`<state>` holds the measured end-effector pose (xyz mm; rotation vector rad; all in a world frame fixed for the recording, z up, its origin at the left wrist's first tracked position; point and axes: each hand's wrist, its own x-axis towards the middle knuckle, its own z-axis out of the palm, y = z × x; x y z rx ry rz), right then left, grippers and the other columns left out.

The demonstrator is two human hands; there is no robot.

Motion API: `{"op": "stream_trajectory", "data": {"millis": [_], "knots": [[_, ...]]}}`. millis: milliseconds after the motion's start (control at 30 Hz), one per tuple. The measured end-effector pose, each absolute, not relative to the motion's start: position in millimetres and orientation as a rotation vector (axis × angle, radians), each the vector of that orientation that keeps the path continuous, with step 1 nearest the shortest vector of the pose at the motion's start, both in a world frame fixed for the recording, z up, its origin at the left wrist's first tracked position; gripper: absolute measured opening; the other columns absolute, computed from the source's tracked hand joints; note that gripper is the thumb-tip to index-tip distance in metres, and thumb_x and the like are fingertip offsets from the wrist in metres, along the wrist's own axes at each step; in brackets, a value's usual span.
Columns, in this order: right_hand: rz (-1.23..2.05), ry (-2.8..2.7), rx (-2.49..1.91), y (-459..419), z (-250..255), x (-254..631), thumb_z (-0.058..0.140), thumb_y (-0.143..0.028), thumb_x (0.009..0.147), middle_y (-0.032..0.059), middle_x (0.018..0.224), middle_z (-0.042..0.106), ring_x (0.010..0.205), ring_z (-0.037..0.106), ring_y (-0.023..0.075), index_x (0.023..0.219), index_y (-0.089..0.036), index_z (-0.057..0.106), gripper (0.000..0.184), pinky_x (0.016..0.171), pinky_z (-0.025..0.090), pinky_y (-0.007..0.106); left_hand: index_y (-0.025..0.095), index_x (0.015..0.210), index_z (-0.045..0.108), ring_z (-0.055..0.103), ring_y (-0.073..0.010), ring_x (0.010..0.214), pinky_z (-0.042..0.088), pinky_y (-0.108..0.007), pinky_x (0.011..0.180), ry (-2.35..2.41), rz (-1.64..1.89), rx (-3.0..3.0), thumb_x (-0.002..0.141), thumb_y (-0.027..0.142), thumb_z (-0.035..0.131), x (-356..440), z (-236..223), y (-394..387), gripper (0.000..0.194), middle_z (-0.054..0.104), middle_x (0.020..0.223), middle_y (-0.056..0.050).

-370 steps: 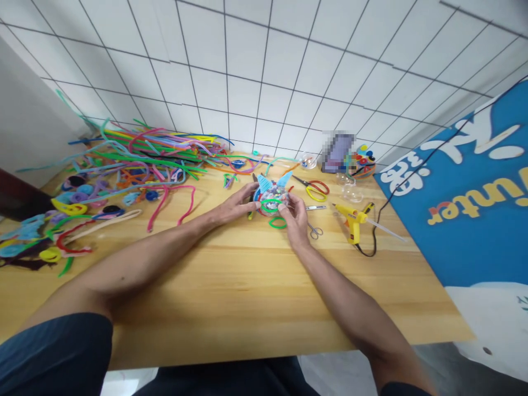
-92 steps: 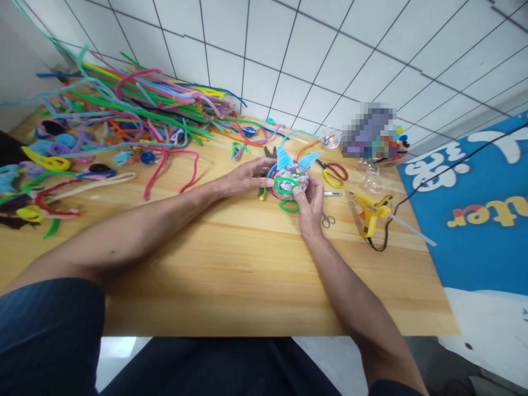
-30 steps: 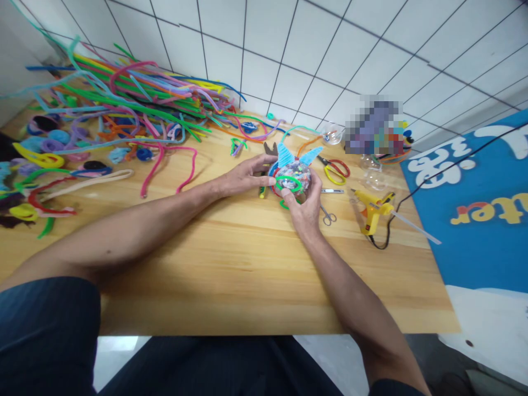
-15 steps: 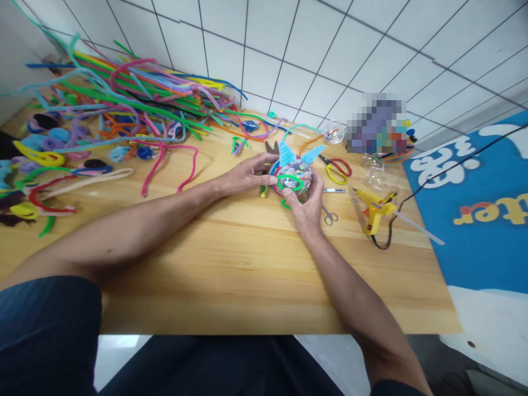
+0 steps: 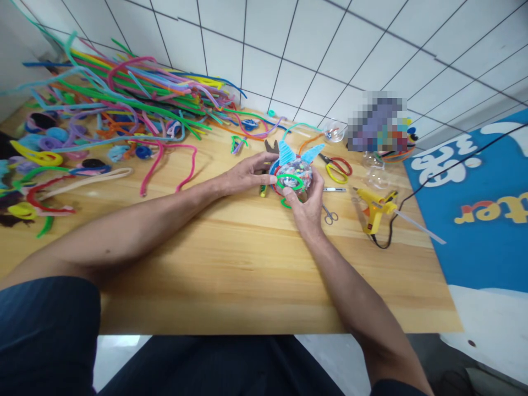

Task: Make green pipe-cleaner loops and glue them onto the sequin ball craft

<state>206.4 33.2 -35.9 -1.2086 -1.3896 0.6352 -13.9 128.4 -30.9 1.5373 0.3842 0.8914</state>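
- From my seat, the front edge of the wooden table (image 5: 264, 297) crosses low in the frame; its right edge slants down beside the blue banner (image 5: 482, 181).
- I see a broad stretch of wood between the hands and that front edge, with both forearms flanking it.
- My upper side is bounded by the white gridded wall (image 5: 218, 44); a pile of fuzzy stems (image 5: 144, 91) takes up the upper left.
- Right of centre I have the yellow glue gun (image 5: 375, 209) with its dark cord, the red-and-yellow scissors (image 5: 339, 171), and the small metal scissors (image 5: 330, 218) close to the right wrist.
- At upper right of centre stands a clear round container (image 5: 333, 132) with small bits inside, too tiny for me to identify; a clear dome (image 5: 377, 177) sits lower and farther right.
- The speckled craft ball (image 5: 304, 171), wearing two blue ear shapes (image 5: 287, 155), is just right of centre.
- The right hand (image 5: 308, 206) is curled around its right side, thumb across the front.
- The left hand (image 5: 251, 173), half open, grasps its left rim, thumb tip at the green loop (image 5: 297, 178); its fingertips are partly hidden from me.
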Motion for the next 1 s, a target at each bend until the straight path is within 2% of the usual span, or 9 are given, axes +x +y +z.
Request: {"op": "stream_trajectory", "data": {"millis": [733,1000], "knots": [[0.631,-1.381,-1.207,33.4,-36.8,205.9,0.087,-0.066,0.086,0.0162,0.164,0.058,0.150,0.061,0.0347,0.159,-0.028,0.047,0.091,0.130,0.048,0.061,0.028,0.144,0.072,0.067,-0.0373,0.146,0.053,-0.057,0.125,0.393,0.884,1.532,0.087,0.051,0.097,-14.0,-31.4,129.1,0.066,0.067,0.160,-0.013],[0.642,-1.381,-1.214,33.2,-35.9,206.4,0.087,-0.068,0.085,0.0157,0.164,0.058,0.151,0.061,0.0347,0.160,-0.028,0.047,0.093,0.129,0.049,0.060,0.029,0.146,0.071,0.067,-0.0351,0.146,0.053,-0.056,0.126,0.400,0.883,1.547,0.090,0.048,0.095,-14.2,-31.0,127.9,0.064,0.068,0.159,-0.012]]}}
